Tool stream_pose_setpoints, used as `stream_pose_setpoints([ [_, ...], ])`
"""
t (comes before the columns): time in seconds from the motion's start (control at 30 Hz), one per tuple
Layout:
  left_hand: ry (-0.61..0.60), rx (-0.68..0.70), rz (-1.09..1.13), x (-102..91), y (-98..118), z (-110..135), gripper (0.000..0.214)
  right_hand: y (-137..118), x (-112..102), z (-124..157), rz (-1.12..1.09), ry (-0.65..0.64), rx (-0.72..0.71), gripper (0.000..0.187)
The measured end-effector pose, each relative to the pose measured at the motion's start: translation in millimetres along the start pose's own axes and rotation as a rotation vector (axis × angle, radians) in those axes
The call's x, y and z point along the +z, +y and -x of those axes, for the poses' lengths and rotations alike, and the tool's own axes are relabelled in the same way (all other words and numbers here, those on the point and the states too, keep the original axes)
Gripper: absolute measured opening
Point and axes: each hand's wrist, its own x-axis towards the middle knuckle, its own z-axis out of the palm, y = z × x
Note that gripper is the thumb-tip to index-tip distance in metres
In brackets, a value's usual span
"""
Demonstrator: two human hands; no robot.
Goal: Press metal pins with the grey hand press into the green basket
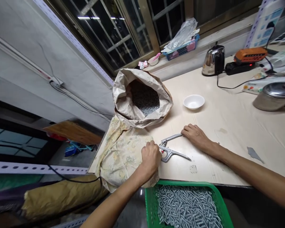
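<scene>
My left hand [150, 157] is curled into a fist on a pale patterned cloth [118, 155], right beside the head of a grey metal hand press tool [171, 148] lying on the table. What its fingers hold is hidden. My right hand [195, 135] rests on the tool's upper handle, fingers bent over its end. The tool's lower handle points right along the cream tabletop [228, 126]. Behind the cloth stands an open paper sack [140, 98] filled with small dark parts.
A green plastic basket [190, 205] of several small metal pieces sits below the table's near edge. A white bowl [193, 101] stands mid-table. A kettle [213, 60], an orange device [250, 54], a cable and a steel pot [274, 96] occupy the far right.
</scene>
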Motion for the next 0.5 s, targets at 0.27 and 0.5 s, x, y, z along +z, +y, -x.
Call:
stream_pose_setpoints([
  [0.27,-0.138,0.016,-0.048,0.8,-69,13,0.016,2,5,1,-0.056,0.033,-0.006,0.02],
  [0.5,0.037,-0.299,-0.115,24.6,-168,-66,0.027,2,7,1,-0.067,0.026,-0.001,0.024],
])
